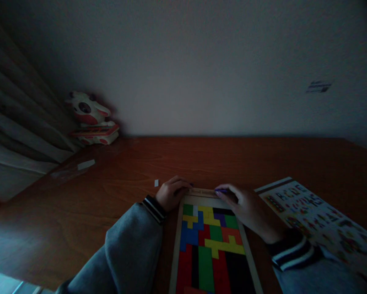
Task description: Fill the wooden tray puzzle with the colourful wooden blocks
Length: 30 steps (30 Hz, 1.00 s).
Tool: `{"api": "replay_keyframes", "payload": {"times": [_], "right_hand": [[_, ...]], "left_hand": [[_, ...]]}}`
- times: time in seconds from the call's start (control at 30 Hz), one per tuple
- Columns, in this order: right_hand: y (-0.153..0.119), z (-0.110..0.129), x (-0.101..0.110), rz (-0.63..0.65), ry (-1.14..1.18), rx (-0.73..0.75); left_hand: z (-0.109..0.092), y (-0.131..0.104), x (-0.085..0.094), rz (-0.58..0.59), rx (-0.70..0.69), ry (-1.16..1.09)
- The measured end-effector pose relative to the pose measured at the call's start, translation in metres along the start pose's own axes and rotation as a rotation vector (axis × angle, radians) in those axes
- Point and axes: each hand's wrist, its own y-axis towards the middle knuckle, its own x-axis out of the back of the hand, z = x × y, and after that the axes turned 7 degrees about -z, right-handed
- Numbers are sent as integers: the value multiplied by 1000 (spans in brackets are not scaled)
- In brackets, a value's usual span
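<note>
A wooden tray puzzle (212,200) lies in front of me, its frame filled with flat red, green, blue, yellow, black and orange blocks. Between the thumb and fingers of my right hand (241,204) is a small purple puzzle piece (220,190), just over the tray's top edge. My left hand (172,192) is curled at the tray's top left corner. A dark, purplish bit shows at its fingertips, too small to name. In the upper part of the tray a pale gap (195,210) shows between the blocks.
A printed sheet (312,212) of coloured figures lies right of the tray, partly under my right sleeve. A white paper scrap (156,183) lies left of my left hand. Far left stand a cow-shaped toy (99,132) and a curtain (21,110). The wall (208,81) borders the wooden table (134,163).
</note>
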Motion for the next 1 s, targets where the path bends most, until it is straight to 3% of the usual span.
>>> {"api": "replay_keyframes", "payload": {"times": [0.13, 0.23, 0.4, 0.6, 0.8, 1.0], "right_hand": [[-3, -6, 0, -11, 9, -1], [-4, -15, -2, -88, 10, 34], [-2, -24, -4, -192, 17, 111], [-5, -18, -1, -179, 83, -80], [-6, -12, 3, -100, 219, -183], [-6, -9, 7, -46, 266, -205]], "left_hand": [[-4, -2, 2, -48, 2, -50], [-6, -3, 1, -69, 3, -91], [-9, -5, -2, -20, -50, -83], [-17, -6, -2, 32, -116, -1], [-26, -7, -6, -93, 144, -206], [-26, -12, -15, -82, 308, -358]]}}
